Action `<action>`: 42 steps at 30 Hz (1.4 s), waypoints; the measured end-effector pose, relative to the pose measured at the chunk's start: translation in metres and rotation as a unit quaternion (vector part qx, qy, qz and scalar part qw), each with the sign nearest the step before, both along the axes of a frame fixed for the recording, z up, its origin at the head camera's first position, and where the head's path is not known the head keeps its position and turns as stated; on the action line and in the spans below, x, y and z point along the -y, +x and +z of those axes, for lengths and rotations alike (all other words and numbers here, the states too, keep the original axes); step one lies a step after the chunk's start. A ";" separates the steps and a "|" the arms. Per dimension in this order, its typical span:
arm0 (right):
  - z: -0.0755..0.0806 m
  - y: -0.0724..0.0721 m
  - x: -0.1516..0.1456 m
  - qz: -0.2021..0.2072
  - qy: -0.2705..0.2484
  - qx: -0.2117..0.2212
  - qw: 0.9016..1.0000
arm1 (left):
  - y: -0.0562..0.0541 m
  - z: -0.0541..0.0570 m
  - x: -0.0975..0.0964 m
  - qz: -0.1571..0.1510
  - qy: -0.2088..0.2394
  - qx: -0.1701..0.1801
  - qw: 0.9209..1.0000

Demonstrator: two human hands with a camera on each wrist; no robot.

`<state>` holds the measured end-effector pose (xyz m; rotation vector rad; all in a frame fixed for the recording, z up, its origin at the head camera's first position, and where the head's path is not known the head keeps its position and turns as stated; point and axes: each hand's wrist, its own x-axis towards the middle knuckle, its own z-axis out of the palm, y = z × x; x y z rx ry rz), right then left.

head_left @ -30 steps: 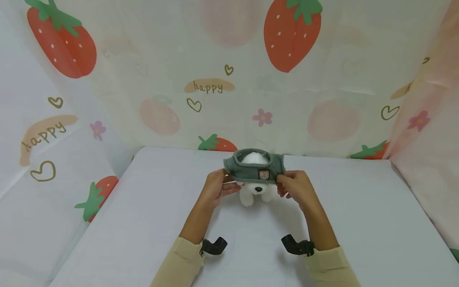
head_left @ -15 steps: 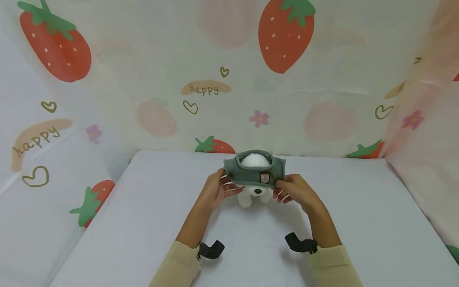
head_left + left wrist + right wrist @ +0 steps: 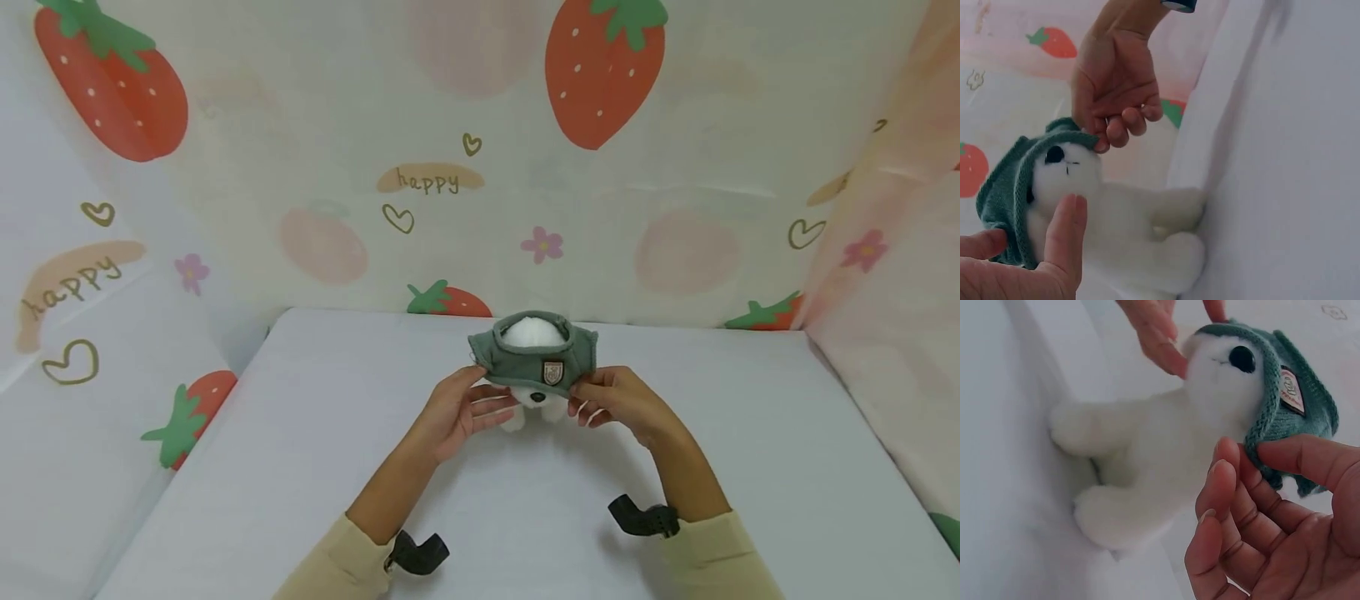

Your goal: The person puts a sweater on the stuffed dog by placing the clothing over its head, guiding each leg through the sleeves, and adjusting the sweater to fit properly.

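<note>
A white plush dog stands on the table, with a small green knitted doll sweater drawn partly over its head. The crown shows through the neck opening and the muzzle below the hem. A shield-shaped badge is on the sweater's front. My right hand pinches the hem between thumb and index finger, other fingers curled loosely. On the other side, my left hand has its thumb touching the sweater's lower edge. In the left wrist view, its straight fingers lie along the dog's cheek.
A white cloth covers the table. Behind it hangs a pale curtain printed with strawberries, hearts and flowers. The dog stands near the table's back edge. Both wrists carry black camera mounts.
My left hand has come away from the sleeve and slid down to the hem, its fingers now more visible. The left sleeve flares freely. My right hand stays pinching the hem.
</note>
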<state>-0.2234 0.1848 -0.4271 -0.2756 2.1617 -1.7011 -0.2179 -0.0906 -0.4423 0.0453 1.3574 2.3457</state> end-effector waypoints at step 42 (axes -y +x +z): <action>0.001 -0.050 -0.009 -0.105 -0.047 -0.001 0.993 | -0.065 -0.011 0.006 -0.005 -0.034 0.046 0.998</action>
